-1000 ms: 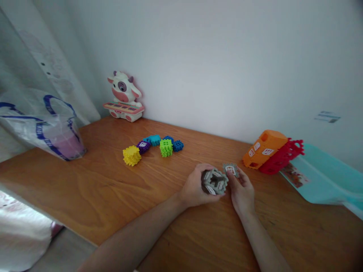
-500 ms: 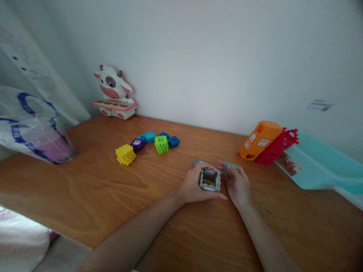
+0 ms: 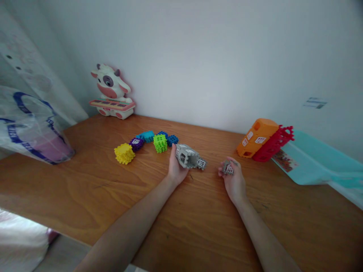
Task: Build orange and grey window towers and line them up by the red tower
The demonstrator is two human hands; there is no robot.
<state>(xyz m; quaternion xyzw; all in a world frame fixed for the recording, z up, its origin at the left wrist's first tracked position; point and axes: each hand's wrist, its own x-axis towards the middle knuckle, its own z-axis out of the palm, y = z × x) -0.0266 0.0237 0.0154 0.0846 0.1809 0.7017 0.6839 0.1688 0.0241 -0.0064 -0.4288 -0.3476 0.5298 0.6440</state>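
My left hand [image 3: 176, 168] is wrapped round a grey block structure [image 3: 185, 155], a hollow box of interlocking panels with white window grids. One panel with a window [image 3: 201, 163] sticks out at its right side. To the right, my right hand [image 3: 236, 181] grips a small grey window panel [image 3: 228, 167] between thumb and fingers. A gap of table lies between the two hands. Behind my left hand stands a lime green block stack [image 3: 160, 143], with blue pieces [image 3: 172, 140] beside it.
Yellow [image 3: 124, 153], purple [image 3: 136, 144] and light blue [image 3: 146, 136] pieces lie to the left. An orange block tower [image 3: 258, 138] leans with a red one [image 3: 272, 144] near a turquoise bin [image 3: 320, 162]. A cow toy keyboard [image 3: 112, 104] and a plastic bag [image 3: 36, 132] occupy the left side.
My left hand has moved left and turned the grey structure, so its side and projecting panel now show. My right hand still holds its panel, now tilted differently and farther from the structure.
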